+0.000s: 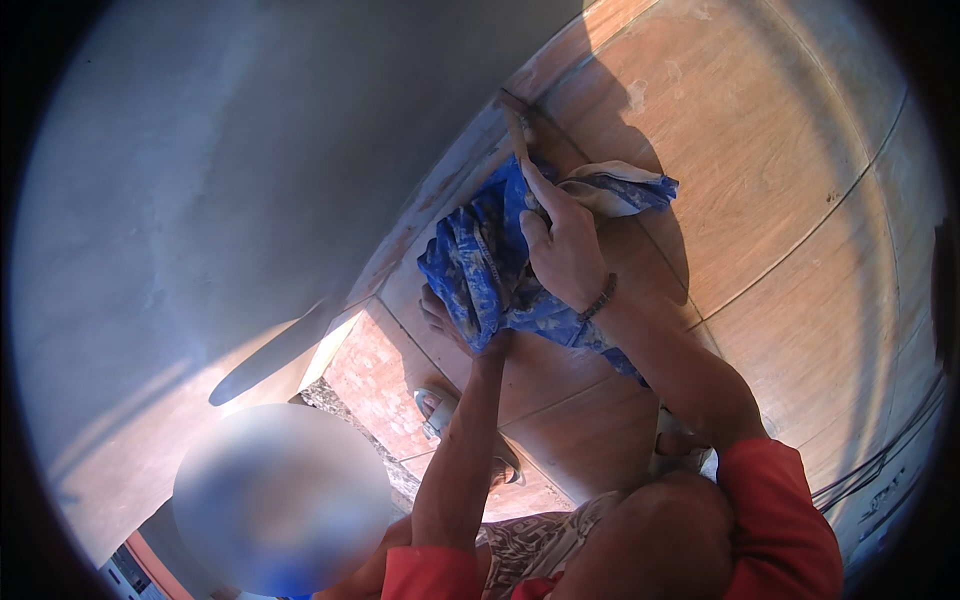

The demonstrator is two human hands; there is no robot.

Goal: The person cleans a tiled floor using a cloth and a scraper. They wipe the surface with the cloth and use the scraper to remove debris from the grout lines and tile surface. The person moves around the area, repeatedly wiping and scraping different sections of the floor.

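Note:
A crumpled blue cloth (478, 262) with pale blotches and a visible seam is bunched over the tiles beside the wall's foot. My left hand (438, 308) grips its lower left side, with the fingers partly hidden under the folds. Above the cloth, my right hand (568, 248) wears a dark beaded bracelet. Its index finger stretches along a thin tan stick-like thing (516, 132), whose far end reaches the corner of wall and floor. The remaining right fingers are hidden beneath the hand. A white and blue cloth end (622, 188) sticks out past that hand.
A grey wall (250, 170) rises on the left. Brown floor tiles (780, 190) spread to the right, partly in shadow. A sandalled foot (436, 412) stands below my left hand. Dark cables (880, 462) run along the right edge. At lower left, a blurred round patch hides what is there.

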